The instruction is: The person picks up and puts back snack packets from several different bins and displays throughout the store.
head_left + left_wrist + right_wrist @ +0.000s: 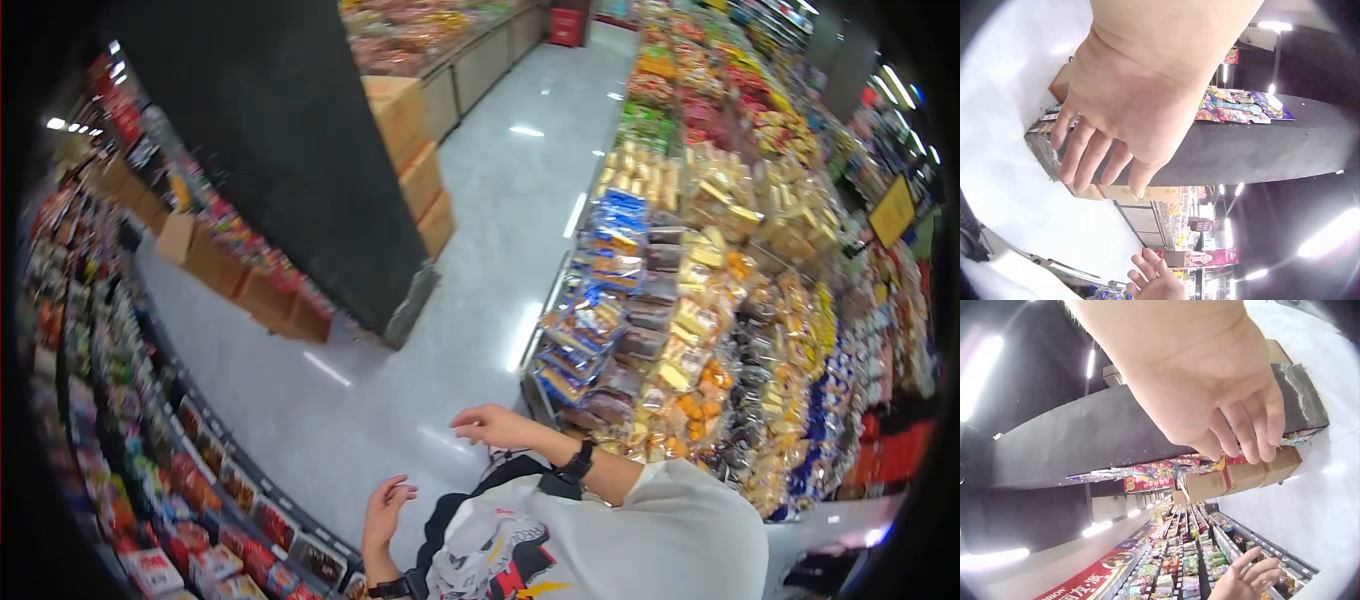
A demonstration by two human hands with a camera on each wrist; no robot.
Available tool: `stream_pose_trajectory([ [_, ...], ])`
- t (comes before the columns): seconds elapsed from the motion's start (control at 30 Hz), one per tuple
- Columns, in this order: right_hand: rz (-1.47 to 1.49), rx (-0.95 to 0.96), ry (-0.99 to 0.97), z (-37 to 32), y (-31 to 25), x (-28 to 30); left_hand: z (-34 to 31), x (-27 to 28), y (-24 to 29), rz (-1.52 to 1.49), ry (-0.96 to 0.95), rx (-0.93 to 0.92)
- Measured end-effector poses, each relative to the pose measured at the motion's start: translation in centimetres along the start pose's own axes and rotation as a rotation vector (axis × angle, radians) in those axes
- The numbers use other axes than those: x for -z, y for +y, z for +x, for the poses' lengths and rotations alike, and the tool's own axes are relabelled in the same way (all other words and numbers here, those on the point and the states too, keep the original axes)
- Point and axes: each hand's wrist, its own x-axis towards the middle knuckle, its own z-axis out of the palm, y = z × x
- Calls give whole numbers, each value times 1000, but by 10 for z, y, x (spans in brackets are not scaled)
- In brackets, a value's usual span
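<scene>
My left hand (pixel 384 512) hangs in front of my body, fingers loosely spread and holding nothing. To its right and a little farther forward, my right hand (pixel 497 427) is held out over the aisle floor, also with nothing in it. The left wrist view shows the left palm (pixel 1129 103) with relaxed fingers apart from one another. In the right wrist view the right palm (pixel 1207 387) faces the camera, fingers slightly bent. Nearest to the right hand is a display of packaged snacks (pixel 620 340), apart from the fingers.
A black pillar (pixel 290 140) stands ahead, with cardboard boxes (pixel 405 150) behind it and more boxes (pixel 235 270) at its left side. Shelves of packets (pixel 190 480) curve along the left. The grey floor (pixel 480 260) runs between pillar and snack display. A yellow sign (pixel 893 212) stands right.
</scene>
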Motion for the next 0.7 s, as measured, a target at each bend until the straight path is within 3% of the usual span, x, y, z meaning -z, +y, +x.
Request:
stream_pose_trajectory([
  [0.13, 136, -68, 33, 21, -4, 40, 65, 1, 37, 15, -76, 14],
  [0.43, 297, -137, 343, 87, -13, 109, 250, 12, 106, 107, -337, 14],
  [0.7, 298, -163, 458, 165, -87, 188, 428, 16, 208, 110, -496, -104],
])
